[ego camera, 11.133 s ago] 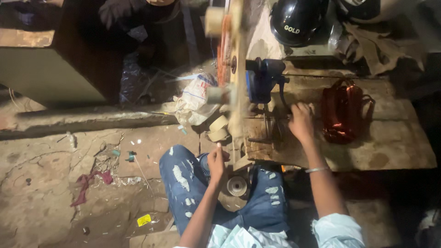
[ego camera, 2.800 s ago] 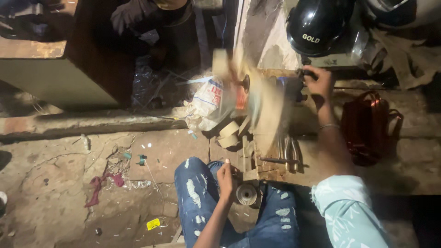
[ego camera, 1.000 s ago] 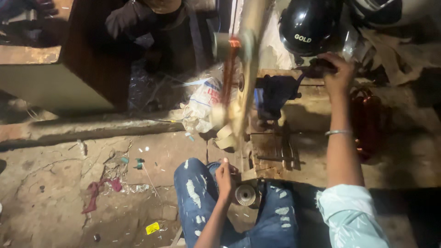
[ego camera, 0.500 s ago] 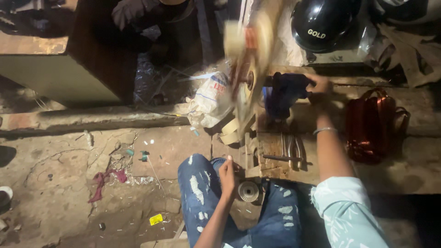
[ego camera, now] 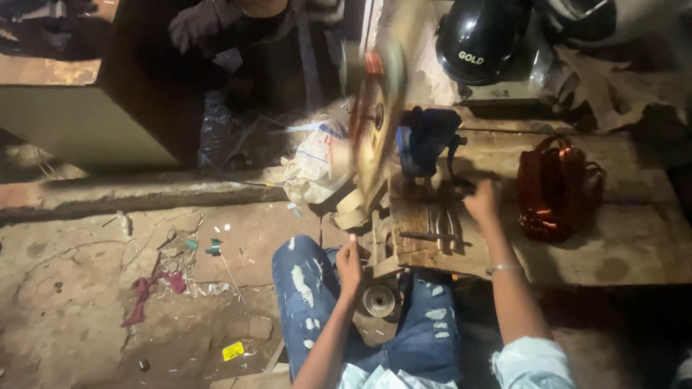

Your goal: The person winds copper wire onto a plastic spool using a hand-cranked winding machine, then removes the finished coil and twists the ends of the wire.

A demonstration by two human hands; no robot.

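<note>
Since half a second ago the right hand has come down off the dark blue housing and now sits lower on the bench, while the blurred winding wheel has kept turning; the left hand has barely shifted.

Taking the winding wheel as the landmark: far to its left lies the dusty concrete floor, with a red scrap and a small yellow scrap on it. Nearer, just left of the wheel, a crumpled white bag rests against the ledge. Below the wheel and a little left, the left hand is raised over a knee in torn blue jeans, fingers curled loosely together; whether it pinches a wire cannot be told. Just right of that hand, below the wheel, a small round metal spool lies between the legs.

The wheel itself stands upright on a wooden frame at the edge of the wooden bench, smeared by motion. Touching its right side is the dark blue housing. Right and below the wheel, the right hand closes on a dark crank handle; a thin bangle circles that wrist. Further right a coil of copper wire lies on the bench. Above and right of the wheel sits a black helmet.
</note>
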